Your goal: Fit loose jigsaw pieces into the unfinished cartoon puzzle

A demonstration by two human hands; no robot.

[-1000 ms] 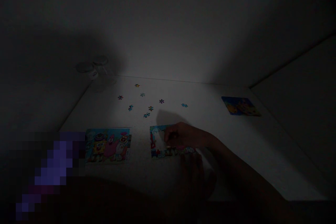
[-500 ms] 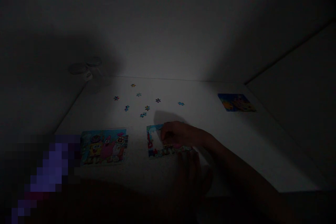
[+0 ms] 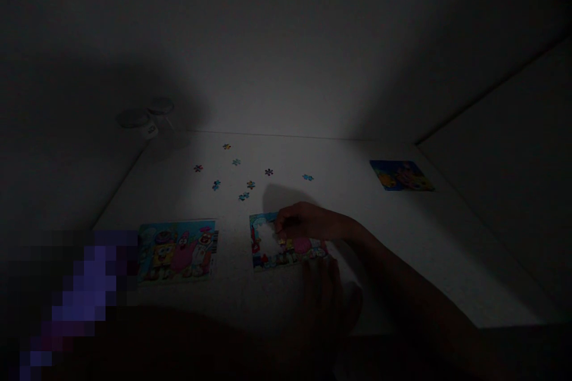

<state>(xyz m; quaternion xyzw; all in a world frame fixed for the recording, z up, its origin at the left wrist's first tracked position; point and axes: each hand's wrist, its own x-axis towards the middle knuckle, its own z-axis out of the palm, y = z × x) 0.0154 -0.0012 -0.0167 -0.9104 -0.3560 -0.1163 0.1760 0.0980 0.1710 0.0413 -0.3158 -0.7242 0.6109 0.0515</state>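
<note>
The scene is very dark. A partly built cartoon jigsaw puzzle [image 3: 268, 253] lies on the white table [image 3: 402, 232], with a bare white gap in its middle. My right hand [image 3: 308, 223] hovers over its upper edge, fingers curled in a pinch; what they hold is too dark to name. My left hand [image 3: 333, 294] is in deep shadow just below the puzzle's lower right corner. It seems to lie flat, its fingers reaching the puzzle's edge. Several loose puzzle pieces [image 3: 243, 196] are scattered farther back.
A finished cartoon picture [image 3: 176, 250] lies left of the puzzle. Another colourful card [image 3: 401, 175] sits at the far right near the table's corner. Two lidded jars [image 3: 147, 119] stand at the back left by the wall. A blurred purple patch covers the lower left.
My right hand has lifted slightly toward the puzzle's top edge, uncovering pink and yellow pieces in its lower middle. The view shifted a little. My left hand has barely moved.
</note>
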